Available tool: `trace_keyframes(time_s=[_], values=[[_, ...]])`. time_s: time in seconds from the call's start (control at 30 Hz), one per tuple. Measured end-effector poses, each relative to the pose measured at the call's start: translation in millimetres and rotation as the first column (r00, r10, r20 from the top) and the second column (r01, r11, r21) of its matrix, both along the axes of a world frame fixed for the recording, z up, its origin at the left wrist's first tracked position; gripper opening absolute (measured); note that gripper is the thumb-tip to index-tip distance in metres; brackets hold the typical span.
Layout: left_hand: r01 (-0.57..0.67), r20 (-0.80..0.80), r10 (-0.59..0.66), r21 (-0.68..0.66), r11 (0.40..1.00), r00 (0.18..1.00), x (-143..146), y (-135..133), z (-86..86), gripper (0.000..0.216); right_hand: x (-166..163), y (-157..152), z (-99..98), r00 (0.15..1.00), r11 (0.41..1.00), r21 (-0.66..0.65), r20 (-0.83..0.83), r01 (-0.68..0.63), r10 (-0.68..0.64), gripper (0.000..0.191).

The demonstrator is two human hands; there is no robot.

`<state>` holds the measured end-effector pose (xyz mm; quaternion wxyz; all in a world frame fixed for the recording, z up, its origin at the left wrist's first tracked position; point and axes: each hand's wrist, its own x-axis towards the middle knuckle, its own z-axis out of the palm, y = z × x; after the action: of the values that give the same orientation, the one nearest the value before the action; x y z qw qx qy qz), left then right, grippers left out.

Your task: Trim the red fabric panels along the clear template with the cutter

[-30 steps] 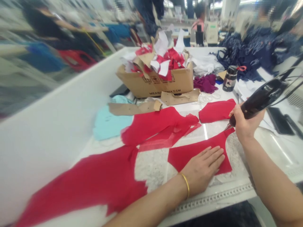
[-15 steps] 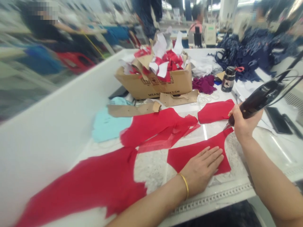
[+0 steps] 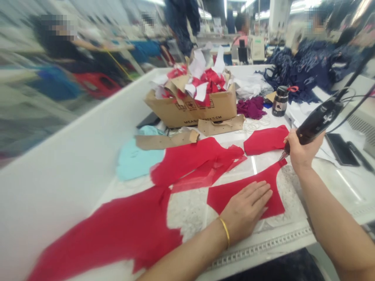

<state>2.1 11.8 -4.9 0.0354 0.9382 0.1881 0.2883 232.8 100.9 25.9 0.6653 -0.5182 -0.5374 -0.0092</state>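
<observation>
My left hand [image 3: 247, 208], with a gold bangle at the wrist, lies flat with fingers stretched out on a cut red fabric piece [image 3: 224, 193]. My right hand [image 3: 304, 150] is wrapped round a black corded power tool [image 3: 318, 120] with a narrow metal tip. That tip points down by the narrow upper right corner of the same piece; whether it touches the cloth I cannot tell. A smaller red piece [image 3: 265, 139] lies just beyond the tip. Further left are another red piece [image 3: 187, 158] and a large red cloth [image 3: 111, 230].
A cardboard box [image 3: 193, 111] heaped with scraps stands at the back, brown paper strips [image 3: 221, 124] before it. Light blue fabric [image 3: 136, 162] lies left. A dark bottle [image 3: 280, 102] and a phone [image 3: 342, 149] are right. A measuring tape [image 3: 263, 246] runs along the front edge.
The view has tilted up slightly, so things sit a little lower. My left hand stays flat on the red piece, and my right hand keeps the tool near the same corner.
</observation>
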Motion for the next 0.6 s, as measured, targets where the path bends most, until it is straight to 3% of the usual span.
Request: trace_keyframes(time_s=[0.1, 0.27, 0.47, 0.6], values=[[-0.196, 0.046, 0.198, -0.042, 0.980, 0.979, -11, 9, 7.5, 0.032, -7, -5, 10.1, 0.992, 0.995, 0.057, -0.096, 0.085, -0.080, 0.042], [-0.438, -0.173, 0.426, -0.032, 0.899, 0.888, -48, 41, 11.4, 0.024, -16, -14, 29.5, 0.983, 0.990, 0.055, -0.133, 0.131, -0.123, 0.037], [-0.507, -0.400, 0.392, -0.240, 0.828, 0.829, -70, 56, 23.7, 0.022, -20, -22, 38.5, 0.993, 0.997, -0.055, -0.108, 0.045, -0.050, 0.035], [-0.469, -0.380, 0.320, -0.417, 0.778, 0.868, -64, 41, 46.4, 0.023, -26, -20, 36.2, 0.995, 0.998, -0.060, -0.097, 0.019, -0.025, 0.039]])
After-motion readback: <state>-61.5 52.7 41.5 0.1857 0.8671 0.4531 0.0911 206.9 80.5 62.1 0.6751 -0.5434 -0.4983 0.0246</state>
